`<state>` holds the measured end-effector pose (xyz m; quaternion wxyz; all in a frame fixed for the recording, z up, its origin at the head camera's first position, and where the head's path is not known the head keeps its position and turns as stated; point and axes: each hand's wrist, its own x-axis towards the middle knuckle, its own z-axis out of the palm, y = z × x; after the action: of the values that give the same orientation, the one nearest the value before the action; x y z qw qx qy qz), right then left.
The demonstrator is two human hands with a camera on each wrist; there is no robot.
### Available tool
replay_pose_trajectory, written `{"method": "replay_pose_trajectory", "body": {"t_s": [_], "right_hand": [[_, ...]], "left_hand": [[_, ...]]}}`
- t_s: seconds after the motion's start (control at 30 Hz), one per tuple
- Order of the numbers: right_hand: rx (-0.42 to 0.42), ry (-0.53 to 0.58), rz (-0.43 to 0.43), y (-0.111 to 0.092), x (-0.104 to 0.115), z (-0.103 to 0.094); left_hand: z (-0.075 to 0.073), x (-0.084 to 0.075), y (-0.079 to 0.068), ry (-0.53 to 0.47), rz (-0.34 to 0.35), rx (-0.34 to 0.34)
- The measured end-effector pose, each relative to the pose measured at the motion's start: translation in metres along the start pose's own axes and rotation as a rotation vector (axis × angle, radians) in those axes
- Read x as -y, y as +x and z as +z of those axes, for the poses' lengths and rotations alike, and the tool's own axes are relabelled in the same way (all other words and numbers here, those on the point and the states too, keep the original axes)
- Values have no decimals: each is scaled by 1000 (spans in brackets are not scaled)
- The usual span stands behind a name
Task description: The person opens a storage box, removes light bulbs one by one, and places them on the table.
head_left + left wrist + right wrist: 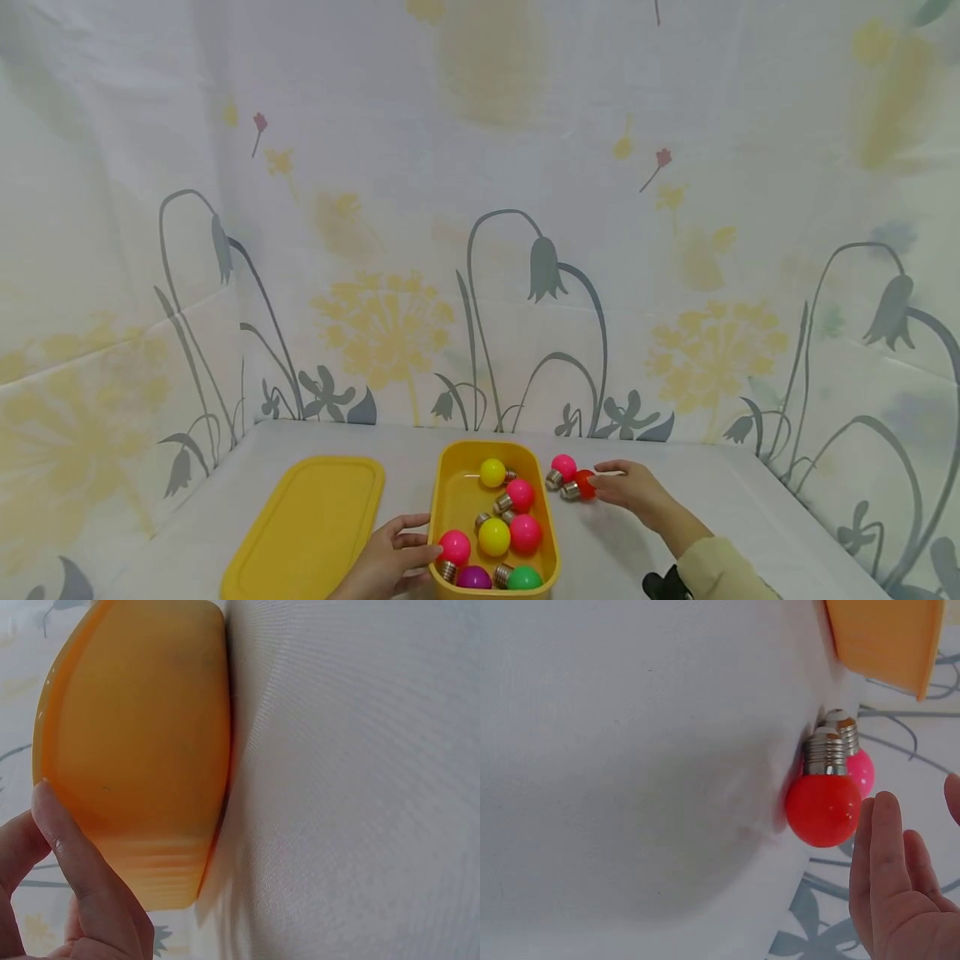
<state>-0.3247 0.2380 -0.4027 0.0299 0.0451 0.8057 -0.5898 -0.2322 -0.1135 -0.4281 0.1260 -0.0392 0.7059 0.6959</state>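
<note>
A yellow plastic box [551, 533] stands on the table, holding several colored light bulbs with metal screw bases. My left hand [395, 554] grips its left rim near the front, thumb at the edge and fingers along the outer wall; in the left wrist view the thumb [67, 840] meets the rim. Right of the box lie a red bulb [823, 814] and a pink bulb [564, 465], side by side. My right hand [637, 493] reaches over the red one with extended fingers. In the right wrist view its fingertips [885, 806] are right at the red globe, thumb held apart.
A flat yellow lid [303, 525] lies left of the box. Inside the box are pink, yellow, purple bulbs and a green bulb [524, 577]. A small black object [666, 585] sits by the right sleeve. Behind the white table hangs a flower-printed cloth [495, 333].
</note>
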Motion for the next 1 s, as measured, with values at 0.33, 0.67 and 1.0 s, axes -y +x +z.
{"method": "replay_pose_trajectory", "body": {"t_s": [0.33,0.67,1.0], "right_hand": [[20,-30,-42,-3,15,7],[26,-61,-33,-2,27,18],[41,-69,-59,-3,46,31]], "left_hand": [[0,0,0,-6,6,4],[1,1,0,-1,8,-1],[2,1,1,1,-4,-16]]}}
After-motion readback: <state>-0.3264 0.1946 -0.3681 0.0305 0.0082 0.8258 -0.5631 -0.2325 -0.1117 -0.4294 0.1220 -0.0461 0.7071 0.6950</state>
